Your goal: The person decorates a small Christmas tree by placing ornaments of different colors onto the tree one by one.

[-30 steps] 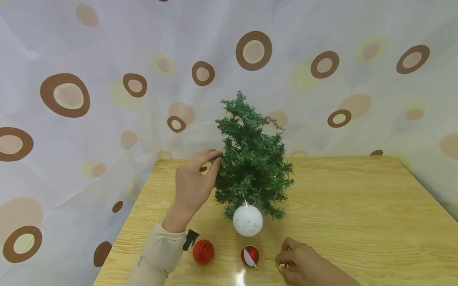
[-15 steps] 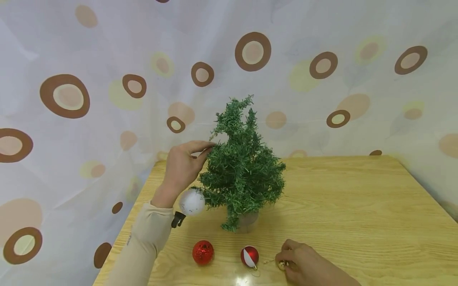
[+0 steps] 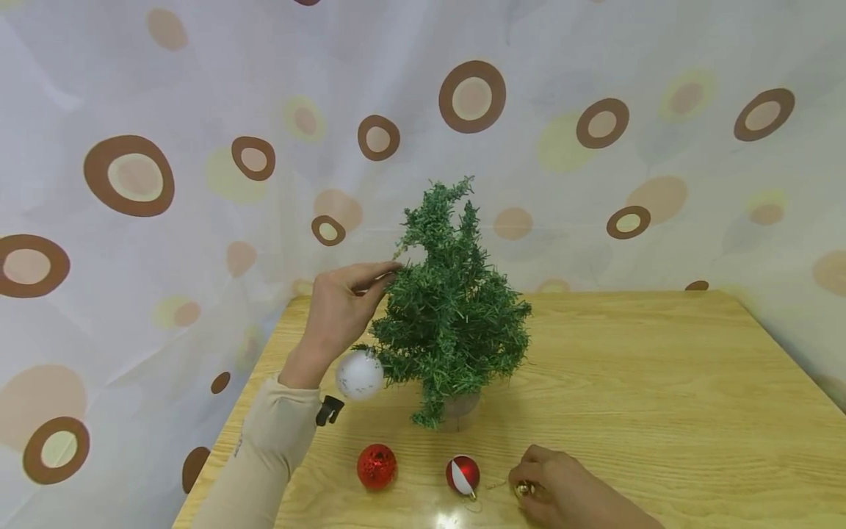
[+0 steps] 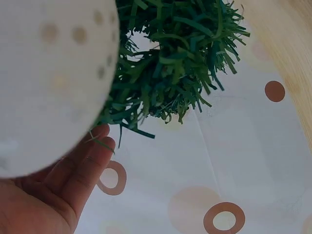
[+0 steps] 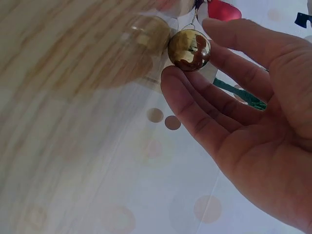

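Note:
A small artificial Christmas tree [image 3: 456, 316] stands on the wooden table, its grey pot partly visible under the branches. My left hand [image 3: 335, 308] pinches a branch at the tree's left side, thumb against fingers. A white speckled bauble [image 3: 360, 375] hangs low on that side, just below the wrist; in the left wrist view it covers part of the hand. At the front right, my right hand [image 3: 565, 488] rests low by the table, fingers curled round a small gold bauble [image 5: 189, 51]. The gold bauble's hanging loop trails to the left.
A glittery red bauble [image 3: 377, 466] lies in front of the tree. Beside the right hand lies a red and white bauble [image 3: 463, 475] with a thin loop. A patterned curtain [image 3: 562, 184] hangs behind the wooden table [image 3: 661, 382].
The tree has turned, bringing the white bauble from the front round to the left. My left hand shifted left and slightly up with it. The right hand has stayed on the gold bauble.

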Action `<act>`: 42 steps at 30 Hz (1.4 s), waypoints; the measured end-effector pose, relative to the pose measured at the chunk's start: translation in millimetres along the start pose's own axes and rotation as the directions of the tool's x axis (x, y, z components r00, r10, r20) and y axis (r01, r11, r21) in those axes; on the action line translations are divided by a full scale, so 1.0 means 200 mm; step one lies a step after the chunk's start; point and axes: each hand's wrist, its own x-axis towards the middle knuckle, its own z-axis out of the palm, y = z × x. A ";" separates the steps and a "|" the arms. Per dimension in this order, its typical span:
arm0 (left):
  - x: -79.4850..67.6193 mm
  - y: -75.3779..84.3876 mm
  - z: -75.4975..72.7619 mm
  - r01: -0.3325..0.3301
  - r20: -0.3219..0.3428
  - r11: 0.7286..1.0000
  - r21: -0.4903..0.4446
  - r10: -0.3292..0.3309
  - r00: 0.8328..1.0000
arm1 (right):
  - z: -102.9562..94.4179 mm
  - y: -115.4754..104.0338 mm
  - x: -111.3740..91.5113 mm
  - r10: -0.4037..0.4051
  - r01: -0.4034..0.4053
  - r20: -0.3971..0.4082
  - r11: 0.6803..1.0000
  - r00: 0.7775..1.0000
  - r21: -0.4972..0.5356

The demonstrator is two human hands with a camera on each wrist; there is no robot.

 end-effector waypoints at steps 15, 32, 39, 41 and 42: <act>-0.04 0.02 0.00 -0.004 -0.060 0.999 -0.046 0.002 0.998 | -0.02 -0.04 0.00 0.077 -0.077 -0.025 0.997 0.997 0.010; -0.12 0.08 -0.04 0.009 -0.107 0.995 -0.104 -0.020 0.994 | -0.07 -0.07 0.04 -0.288 0.197 -0.378 0.945 0.880 -0.261; -0.17 0.12 -0.05 -0.081 -0.183 0.994 -0.073 0.067 0.981 | -0.14 -0.10 0.08 -0.408 0.286 -0.465 0.906 0.785 -0.312; -0.18 0.14 -0.05 -0.119 -0.200 0.991 -0.053 0.106 0.974 | -0.16 -0.12 0.08 -0.423 0.300 -0.480 0.901 0.768 -0.314; -0.19 0.14 -0.04 -0.137 -0.207 0.990 -0.041 0.125 0.970 | -0.17 -0.13 0.08 -0.419 0.293 -0.485 0.902 0.767 -0.316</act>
